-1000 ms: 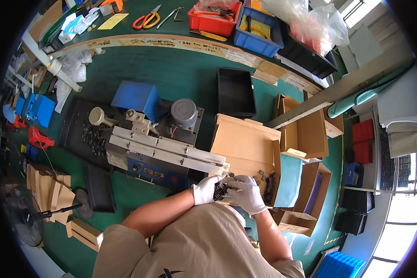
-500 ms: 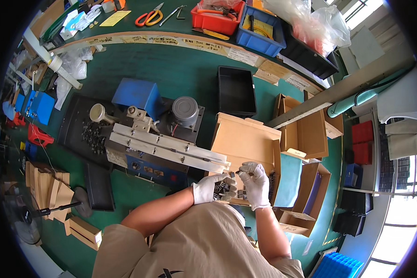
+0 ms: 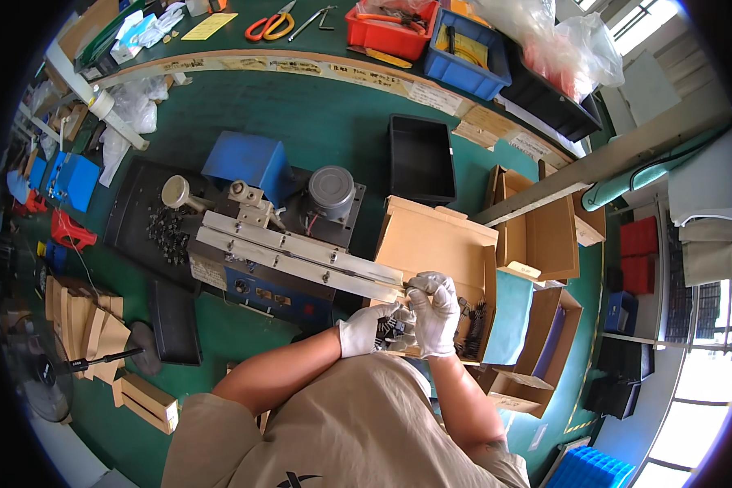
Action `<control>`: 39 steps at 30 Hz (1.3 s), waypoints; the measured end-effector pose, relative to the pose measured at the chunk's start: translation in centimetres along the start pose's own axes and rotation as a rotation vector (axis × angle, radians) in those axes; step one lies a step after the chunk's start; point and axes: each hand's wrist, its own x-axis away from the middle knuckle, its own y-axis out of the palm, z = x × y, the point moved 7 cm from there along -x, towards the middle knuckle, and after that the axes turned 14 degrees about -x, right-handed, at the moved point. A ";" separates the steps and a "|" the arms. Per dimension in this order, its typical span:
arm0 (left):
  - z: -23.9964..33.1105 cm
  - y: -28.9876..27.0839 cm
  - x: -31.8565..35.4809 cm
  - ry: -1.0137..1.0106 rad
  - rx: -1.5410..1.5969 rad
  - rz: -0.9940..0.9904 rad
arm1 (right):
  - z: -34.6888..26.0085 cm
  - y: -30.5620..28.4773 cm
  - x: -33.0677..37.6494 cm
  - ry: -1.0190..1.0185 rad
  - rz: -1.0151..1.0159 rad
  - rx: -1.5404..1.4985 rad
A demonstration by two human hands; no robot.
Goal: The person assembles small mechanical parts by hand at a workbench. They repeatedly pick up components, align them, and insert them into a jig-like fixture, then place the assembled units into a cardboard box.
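My left hand [image 3: 364, 332], in a white glove, is cupped around a heap of small black parts with metal legs [image 3: 393, 328], just below the rail's end. Gloved in white too, my right hand [image 3: 433, 313] has its fingertips pinched together at the right end of the long metal rail [image 3: 301, 260]. Whatever sits between those fingertips is too small to make out. The rail belongs to a bench machine with a blue housing [image 3: 248, 167] and a round grey motor [image 3: 331, 189]. An open cardboard box [image 3: 431, 236] lies behind my right hand, with more black parts [image 3: 473, 325] at its right side.
At the machine's left, a black tray [image 3: 134, 215] holds many loose black parts. A black bin [image 3: 421, 159] stands behind the cardboard box, and other cardboard boxes [image 3: 537, 236] are to the right. Scissors [image 3: 271, 24] and bins lie on the raised back shelf. A fan [image 3: 45, 374] stands left.
My right hand has moved left and slightly up to the rail's end, exposing more of the parts in the cardboard box. My left hand stays nearly where it was.
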 end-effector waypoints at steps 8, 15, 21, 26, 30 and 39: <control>1.1 0.9 -0.2 0.210 -0.274 -0.074 | 1.6 0.7 1.2 0.136 0.064 -0.104; 1.1 2.5 1.4 -0.019 -0.105 0.106 | -0.1 -3.3 1.0 0.213 -0.033 0.332; 0.0 0.3 -0.2 0.028 -0.014 0.048 | -0.6 -1.1 3.6 0.117 -0.397 0.720; 0.1 0.5 0.0 0.012 -0.016 0.071 | -1.7 -1.4 3.3 0.018 -0.335 0.587; 0.6 1.8 0.7 -0.046 -0.022 0.019 | -1.1 -4.1 3.2 0.305 -0.019 0.252; 0.2 0.8 0.4 -0.019 -0.069 -0.049 | -5.4 -0.1 -1.5 -0.158 -0.432 0.681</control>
